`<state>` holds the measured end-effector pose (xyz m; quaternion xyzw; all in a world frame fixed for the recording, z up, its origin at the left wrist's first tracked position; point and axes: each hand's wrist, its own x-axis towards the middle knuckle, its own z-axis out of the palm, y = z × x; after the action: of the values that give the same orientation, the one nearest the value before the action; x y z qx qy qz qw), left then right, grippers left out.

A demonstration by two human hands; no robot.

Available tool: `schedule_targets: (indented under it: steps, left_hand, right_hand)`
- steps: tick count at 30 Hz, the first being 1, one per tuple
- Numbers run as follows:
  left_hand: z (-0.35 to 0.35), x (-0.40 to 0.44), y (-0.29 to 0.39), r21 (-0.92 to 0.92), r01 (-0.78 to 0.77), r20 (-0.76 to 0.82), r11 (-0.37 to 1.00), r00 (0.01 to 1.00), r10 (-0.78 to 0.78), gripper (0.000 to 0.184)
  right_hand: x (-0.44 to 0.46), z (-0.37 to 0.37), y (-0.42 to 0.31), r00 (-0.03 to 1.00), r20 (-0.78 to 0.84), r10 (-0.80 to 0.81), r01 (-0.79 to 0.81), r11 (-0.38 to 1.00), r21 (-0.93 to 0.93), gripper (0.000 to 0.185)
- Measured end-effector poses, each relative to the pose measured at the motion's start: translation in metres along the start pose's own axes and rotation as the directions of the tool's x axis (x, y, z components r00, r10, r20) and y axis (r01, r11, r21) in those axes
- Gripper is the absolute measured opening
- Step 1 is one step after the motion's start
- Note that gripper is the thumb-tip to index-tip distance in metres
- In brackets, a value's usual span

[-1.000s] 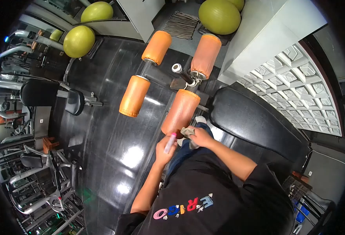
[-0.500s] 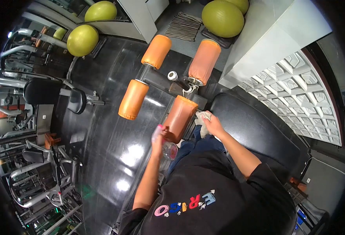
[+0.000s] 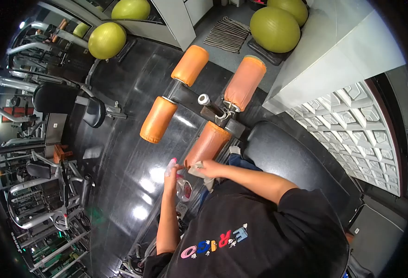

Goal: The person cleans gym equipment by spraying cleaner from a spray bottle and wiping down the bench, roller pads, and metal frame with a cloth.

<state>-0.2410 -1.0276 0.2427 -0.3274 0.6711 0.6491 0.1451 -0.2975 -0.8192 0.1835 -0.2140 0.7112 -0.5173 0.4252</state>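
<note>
My left hand (image 3: 171, 175) is closed round the neck of a clear spray bottle (image 3: 183, 190) with a pink nozzle. My right hand (image 3: 207, 168) holds a pale cloth (image 3: 197, 169) against the near end of a brown-orange padded roller (image 3: 208, 144). This roller belongs to a gym machine with a second roller (image 3: 245, 83) farther off and two brighter orange rollers (image 3: 159, 119) on the left side. Between them a metal post with a light round cap (image 3: 204, 99) sticks up.
A black padded bench (image 3: 292, 160) lies to the right, beside a white patterned panel (image 3: 352, 134). Green exercise balls (image 3: 275, 29) and a striped mat (image 3: 227, 34) are at the back. Gym machines (image 3: 51, 97) line the left, across a shiny dark floor (image 3: 125, 153).
My right hand has moved left with the cloth, from beside the roller's far end to its near end. The spray bottle has shifted slightly left and toward me.
</note>
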Motion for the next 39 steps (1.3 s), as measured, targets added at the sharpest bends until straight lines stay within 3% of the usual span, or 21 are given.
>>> schedule_targets:
  steps: [5, 7, 8, 10, 13, 14, 15, 19, 21, 23, 26, 31, 33, 35, 39]
  left_hand:
    - [0.029, -0.023, 0.047, 0.053, -0.048, -0.079, 0.997, 0.996, 0.052, 0.054]
    - [0.066, -0.023, 0.077, 0.124, -0.111, 0.020, 0.986, 0.994, 0.110, 0.043]
    - [0.086, -0.013, 0.078, 0.075, -0.150, 0.044, 0.986, 0.988, 0.147, 0.037]
    - [0.130, -0.004, 0.109, 0.170, -0.143, 0.132, 0.975, 0.984, 0.121, 0.035]
    - [0.189, 0.026, 0.131, 0.231, -0.166, 0.227, 0.959, 0.967, 0.113, 0.035]
    - [0.209, 0.028, 0.145, 0.232, -0.174, 0.227, 0.957, 0.966, 0.121, 0.036]
    - [0.225, 0.034, 0.155, 0.234, -0.182, 0.228, 0.955, 0.965, 0.128, 0.037]
    - [0.263, 0.076, 0.152, 0.445, -0.168, 0.251, 0.880, 0.966, 0.057, 0.036]
    - [0.275, 0.087, 0.152, 0.345, -0.152, 0.212, 0.926, 0.974, 0.081, 0.034]
    - [0.283, 0.097, 0.152, 0.353, -0.150, 0.180, 0.924, 0.980, 0.090, 0.035]
    - [0.296, 0.103, 0.165, 0.347, -0.148, 0.125, 0.926, 0.986, 0.110, 0.040]
    - [0.316, 0.121, 0.196, 0.368, -0.228, 0.208, 0.902, 0.965, 0.159, 0.037]
    - [0.327, 0.125, 0.205, 0.175, -0.302, 0.181, 0.937, 0.945, 0.271, 0.037]
    - [0.332, 0.129, 0.213, 0.196, -0.255, 0.191, 0.947, 0.957, 0.218, 0.034]
    - [0.327, 0.126, 0.202, 0.007, -0.228, 0.253, 0.974, 0.943, 0.219, 0.033]
  right_hand:
    - [-0.053, -0.106, -0.008, 0.996, -0.078, 0.050, -0.058, 0.992, -0.109, 0.037]
    - [-0.061, -0.128, 0.020, 0.969, -0.244, 0.039, -0.063, 0.994, -0.089, 0.038]
    - [-0.065, -0.137, 0.030, 0.969, -0.244, 0.034, -0.057, 0.994, -0.088, 0.038]
    - [-0.073, -0.146, 0.046, 0.901, -0.396, 0.178, -0.179, 0.983, 0.036, 0.033]
    - [-0.092, -0.150, 0.034, 0.904, -0.294, 0.311, -0.283, 0.950, 0.134, 0.031]
    - [-0.088, -0.136, 0.071, 0.887, -0.396, 0.237, -0.257, 0.967, 0.003, 0.029]
    - [-0.088, -0.122, 0.092, 0.882, -0.441, 0.163, -0.165, 0.986, 0.034, 0.029]
    - [-0.121, -0.121, 0.083, 0.863, -0.423, 0.276, -0.257, 0.961, 0.102, 0.035]
    - [-0.134, -0.118, 0.095, 0.857, -0.385, 0.343, -0.299, 0.939, 0.170, 0.041]
    - [-0.147, -0.117, 0.107, 0.827, -0.484, 0.286, -0.196, 0.954, 0.228, 0.030]
    - [-0.166, -0.139, 0.091, 0.781, -0.543, 0.309, -0.193, 0.946, 0.260, 0.029]
    - [-0.158, -0.155, 0.106, 0.718, -0.627, 0.304, -0.168, 0.949, 0.268, 0.036]
    - [-0.154, -0.161, 0.102, 0.720, -0.592, 0.363, -0.212, 0.927, 0.311, 0.026]
    - [-0.151, -0.163, 0.102, 0.713, -0.613, 0.340, -0.191, 0.936, 0.297, 0.026]
    - [-0.144, -0.171, 0.106, 0.710, -0.618, 0.337, -0.199, 0.938, 0.283, 0.031]
